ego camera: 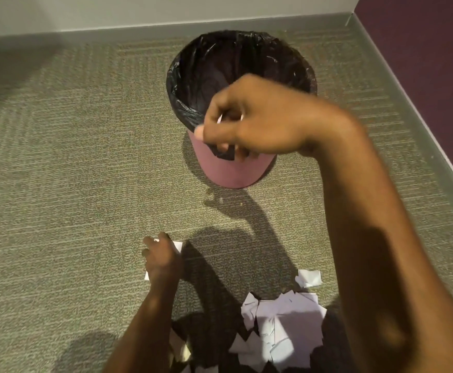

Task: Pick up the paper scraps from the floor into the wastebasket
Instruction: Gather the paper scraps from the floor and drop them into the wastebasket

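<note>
A pink wastebasket (233, 173) with a black liner (220, 63) stands on the carpet near the back wall. My right hand (249, 122) hovers over its front rim, fingers curled shut, with slivers of a white paper scrap (219, 119) showing between them. My left hand (162, 261) is down on the floor in front of the basket, its fingers curled over a white paper scrap (177, 246); another scrap corner (147, 276) peeks out beside the wrist. A pile of several white scraps (284, 327) lies at the lower right, partly behind my right forearm.
Grey-green carpet (72, 184) spreads to the left. A grey baseboard (112, 32) runs along the back wall, and a purple wall (429, 63) closes the right side. A separate scrap (308, 278) lies just beyond the pile. More scraps (179, 348) lie near my left forearm.
</note>
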Motion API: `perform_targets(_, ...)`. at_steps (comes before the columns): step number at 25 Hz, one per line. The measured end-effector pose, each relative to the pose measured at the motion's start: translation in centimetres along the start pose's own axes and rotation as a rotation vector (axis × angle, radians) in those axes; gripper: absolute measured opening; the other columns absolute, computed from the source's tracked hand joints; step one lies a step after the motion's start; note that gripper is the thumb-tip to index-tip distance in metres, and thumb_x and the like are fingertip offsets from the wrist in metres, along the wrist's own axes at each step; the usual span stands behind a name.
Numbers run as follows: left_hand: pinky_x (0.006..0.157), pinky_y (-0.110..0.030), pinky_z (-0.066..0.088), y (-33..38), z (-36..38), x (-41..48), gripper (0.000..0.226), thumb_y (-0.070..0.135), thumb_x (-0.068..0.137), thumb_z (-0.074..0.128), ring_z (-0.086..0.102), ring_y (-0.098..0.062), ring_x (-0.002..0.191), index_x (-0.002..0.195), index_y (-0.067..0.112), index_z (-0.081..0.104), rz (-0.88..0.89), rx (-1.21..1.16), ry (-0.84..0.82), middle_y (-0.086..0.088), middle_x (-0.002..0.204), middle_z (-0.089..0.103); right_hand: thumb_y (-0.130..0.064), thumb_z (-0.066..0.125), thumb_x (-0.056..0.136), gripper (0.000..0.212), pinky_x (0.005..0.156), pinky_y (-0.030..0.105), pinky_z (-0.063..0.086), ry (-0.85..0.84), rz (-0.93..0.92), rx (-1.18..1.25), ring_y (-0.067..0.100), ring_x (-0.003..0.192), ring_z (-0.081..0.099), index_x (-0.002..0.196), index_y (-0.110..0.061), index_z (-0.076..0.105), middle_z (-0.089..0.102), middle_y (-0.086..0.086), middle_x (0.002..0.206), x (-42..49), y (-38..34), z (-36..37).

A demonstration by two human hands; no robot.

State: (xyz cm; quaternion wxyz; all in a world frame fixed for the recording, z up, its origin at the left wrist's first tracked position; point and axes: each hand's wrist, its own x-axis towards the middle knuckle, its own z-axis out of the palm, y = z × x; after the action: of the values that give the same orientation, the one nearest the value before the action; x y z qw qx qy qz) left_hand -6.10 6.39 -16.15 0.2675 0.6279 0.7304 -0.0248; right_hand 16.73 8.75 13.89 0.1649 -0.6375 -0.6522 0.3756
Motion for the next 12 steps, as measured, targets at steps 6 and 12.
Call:
perform_targets(6, 0.083, -0.045, 0.050, -0.7, -1.2, 1.0, 0.044, 0.020, 0.075, 0.081, 0.059, -0.043, 0.099, 0.109, 0.003, 0.059, -0.038, 0.026, -0.127, -0.024, 0.117, 0.050, -0.040, 0.061, 0.093, 0.034, 0.070, 0.035, 0.060, -0.275, 0.056, -0.080, 0.021, 0.078, 0.074, 0.102, -0.008, 0.065, 0.068, 0.005, 0.085, 1.1, 0.8, 2.9)
perform_targets(12, 0.067, -0.035, 0.050, 2.3, -12.6, 6.8, 0.031, 0.010, 0.067, 0.081, 0.064, -0.030, 0.080, 0.094, -0.001, 0.071, -0.087, 0.067, -0.022, -0.021, 0.100, 0.071, -0.040, 0.062, 0.092, 0.030, 0.068, 0.030, 0.060, -0.154, 0.045, 0.006, 0.018, 0.076, 0.074, 0.100, -0.012, 0.069, 0.073, 0.010, 0.095, 0.2, 1.1, 0.2)
